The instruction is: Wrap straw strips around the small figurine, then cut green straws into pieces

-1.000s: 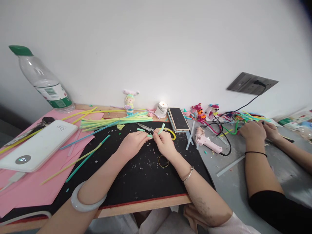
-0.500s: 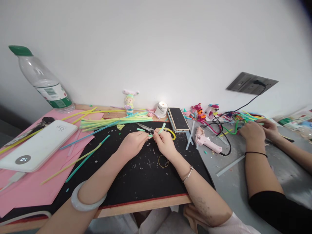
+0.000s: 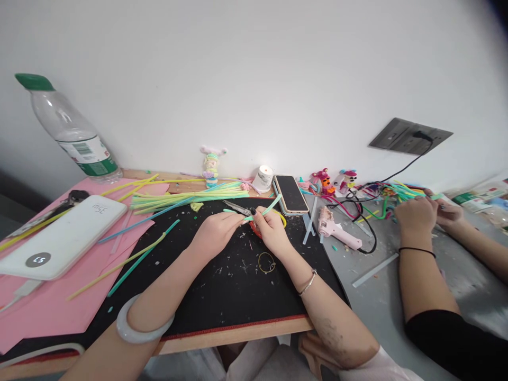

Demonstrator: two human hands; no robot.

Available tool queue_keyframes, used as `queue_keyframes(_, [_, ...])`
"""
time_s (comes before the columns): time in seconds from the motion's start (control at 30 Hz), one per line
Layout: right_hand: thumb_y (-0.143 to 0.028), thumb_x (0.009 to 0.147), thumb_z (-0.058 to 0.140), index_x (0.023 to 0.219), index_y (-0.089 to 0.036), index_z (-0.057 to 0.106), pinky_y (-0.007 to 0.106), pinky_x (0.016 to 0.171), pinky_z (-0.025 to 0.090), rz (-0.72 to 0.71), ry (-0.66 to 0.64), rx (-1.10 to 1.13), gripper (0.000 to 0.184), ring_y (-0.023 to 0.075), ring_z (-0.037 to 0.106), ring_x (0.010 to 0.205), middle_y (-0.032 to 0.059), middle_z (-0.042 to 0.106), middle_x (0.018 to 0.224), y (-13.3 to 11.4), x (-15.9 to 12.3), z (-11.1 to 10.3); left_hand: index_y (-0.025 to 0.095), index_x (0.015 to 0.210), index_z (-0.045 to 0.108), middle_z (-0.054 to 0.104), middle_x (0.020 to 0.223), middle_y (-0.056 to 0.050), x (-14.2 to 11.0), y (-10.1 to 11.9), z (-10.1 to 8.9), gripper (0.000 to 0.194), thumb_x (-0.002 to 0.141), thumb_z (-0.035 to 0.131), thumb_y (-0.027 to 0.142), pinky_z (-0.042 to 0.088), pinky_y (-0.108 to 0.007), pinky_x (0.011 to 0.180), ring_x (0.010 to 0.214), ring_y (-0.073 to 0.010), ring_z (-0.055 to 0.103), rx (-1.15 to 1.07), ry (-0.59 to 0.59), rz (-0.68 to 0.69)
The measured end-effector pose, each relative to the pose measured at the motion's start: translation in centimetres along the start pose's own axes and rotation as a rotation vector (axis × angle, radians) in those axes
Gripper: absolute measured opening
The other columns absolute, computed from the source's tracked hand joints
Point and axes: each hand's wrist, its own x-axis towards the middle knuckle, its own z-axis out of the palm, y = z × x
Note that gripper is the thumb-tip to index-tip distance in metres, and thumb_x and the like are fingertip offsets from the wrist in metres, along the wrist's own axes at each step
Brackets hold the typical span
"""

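Note:
Between my two hands runs a mint-green pipe cleaner [image 3: 273,203], its one end sticking up to the right and a short end showing at the left. My left hand [image 3: 216,233] is closed, pinching it near its middle. My right hand [image 3: 272,227] is closed on it too, thumb and fingers pressed together. Scissors [image 3: 237,207] lie on the black mat just behind my hands; their blades point left, and the orange and yellow handles are partly hidden by my right hand. A thin yellowish ring [image 3: 266,262] lies on the mat below my right hand.
Behind lie a pipe-cleaner bundle [image 3: 186,199], a small figure [image 3: 210,166], a white cup [image 3: 262,179] and a phone [image 3: 291,193]. A pink glue gun [image 3: 337,232] lies right, near a co-worker's hands [image 3: 416,217]. At left are a power bank [image 3: 63,238] and a bottle [image 3: 75,132].
My right hand has turned slightly, and the pipe cleaner's raised end now leans further right. More of the scissors' orange handle shows. The co-worker's hands have shifted a little.

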Motion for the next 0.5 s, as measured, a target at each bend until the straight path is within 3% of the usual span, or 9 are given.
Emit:
queue_keyframes(0.33, [-0.047, 0.089, 0.042, 0.062, -0.02, 0.037, 0.022, 0.043, 0.022, 0.05, -0.014, 0.105, 0.038, 0.008, 0.025, 0.044, -0.007, 0.029, 0.049, 0.58, 0.24, -0.02, 0.015, 0.081, 0.065, 0.071, 0.082, -0.008, -0.04, 0.27, 0.0, 0.028, 0.091, 0.04, 0.02, 0.052, -0.028, 0.071, 0.075, -0.0167, 0.066, -0.01, -0.034, -0.048])
queue_keyframes(0.5, [-0.05, 0.088, 0.042, 0.063, -0.02, 0.038, 0.021, 0.042, 0.022, 0.063, -0.003, 0.104, 0.039, 0.0077, 0.025, 0.043, -0.0071, 0.029, 0.05, 0.51, 0.29, -0.22, 0.018, 0.088, 0.066, 0.072, 0.084, -0.004, 0.05, 0.15, 0.15, 0.018, 0.087, 0.051, 0.028, 0.052, -0.027, 0.07, 0.075, -0.0165, 0.067, -0.133, -0.011, -0.208])
